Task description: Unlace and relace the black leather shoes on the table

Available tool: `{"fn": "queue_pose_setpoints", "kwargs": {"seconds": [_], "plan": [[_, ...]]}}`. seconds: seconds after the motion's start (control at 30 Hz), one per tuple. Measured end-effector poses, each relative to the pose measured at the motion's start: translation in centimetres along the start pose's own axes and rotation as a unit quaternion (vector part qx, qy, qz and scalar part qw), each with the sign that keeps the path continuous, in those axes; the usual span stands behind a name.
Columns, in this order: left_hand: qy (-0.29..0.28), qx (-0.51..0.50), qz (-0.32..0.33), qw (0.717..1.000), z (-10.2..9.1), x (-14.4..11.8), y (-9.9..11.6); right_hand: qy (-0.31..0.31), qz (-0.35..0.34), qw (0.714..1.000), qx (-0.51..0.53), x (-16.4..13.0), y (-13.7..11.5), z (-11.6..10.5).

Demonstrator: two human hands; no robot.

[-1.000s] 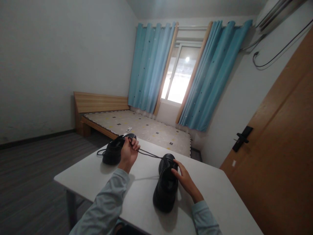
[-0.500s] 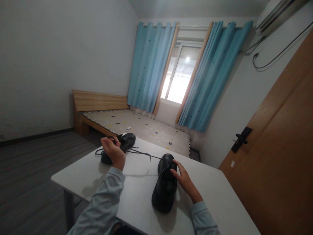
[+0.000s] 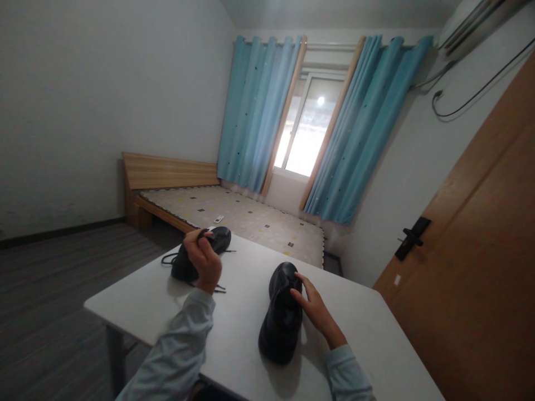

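Observation:
Two black shoes are on the white table [image 3: 242,328]. My left hand [image 3: 204,259] is closed in a pinch on a black shoelace [image 3: 203,233], above the left shoe [image 3: 222,239]. Loose lace ends hang below that hand and loop out to its left. Nearer to me stands the right shoe [image 3: 281,328], toe pointing away. My right hand [image 3: 313,303] grips its right side, thumb and fingertips at the opening and tongue. No lace shows on this shoe. Part of the left shoe is hidden behind my left hand.
Beyond the table is a bed [image 3: 251,217] with a wooden headboard [image 3: 167,171] and a small white remote [image 3: 218,219] on it. Blue curtains [image 3: 259,111] flank a window. A wooden door [image 3: 472,250] with a black handle stands at the right.
The shoelace that stretched from the left side to the right shoe has come away from it. My left hand has shifted slightly right with the lace; my right hand stays put.

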State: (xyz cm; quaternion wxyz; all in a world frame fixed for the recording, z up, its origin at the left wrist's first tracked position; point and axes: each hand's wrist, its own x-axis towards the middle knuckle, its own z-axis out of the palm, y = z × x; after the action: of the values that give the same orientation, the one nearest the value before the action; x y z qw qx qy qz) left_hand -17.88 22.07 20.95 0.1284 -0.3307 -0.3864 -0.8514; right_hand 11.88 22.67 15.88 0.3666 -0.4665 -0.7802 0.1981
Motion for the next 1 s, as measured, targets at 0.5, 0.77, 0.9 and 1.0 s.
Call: {"fn": "queue_pose_setpoints", "kwargs": {"seconds": [0.5, 0.77, 0.9, 1.0], "plan": [[-0.61, -0.231, -0.217, 0.726, 2.5, -5.9, 4.8, 0.019, -0.042, 0.997, 0.066, 0.0, -2.3, -0.1], [-0.594, -0.263, -0.299, 0.699, 2.6, -6.9, 4.5, 0.003, -0.096, 0.992, 0.081, -0.4, -3.9, 0.8], [-0.584, -0.258, -0.281, 0.716, 2.7, -6.8, 4.5, 0.016, -0.108, 0.99, 0.086, -0.3, -5.1, 0.7], [-0.614, -0.244, -0.203, 0.723, 2.6, -6.7, 4.6, 0.03, -0.107, 0.987, 0.112, -0.3, -5.8, 0.5]]}}
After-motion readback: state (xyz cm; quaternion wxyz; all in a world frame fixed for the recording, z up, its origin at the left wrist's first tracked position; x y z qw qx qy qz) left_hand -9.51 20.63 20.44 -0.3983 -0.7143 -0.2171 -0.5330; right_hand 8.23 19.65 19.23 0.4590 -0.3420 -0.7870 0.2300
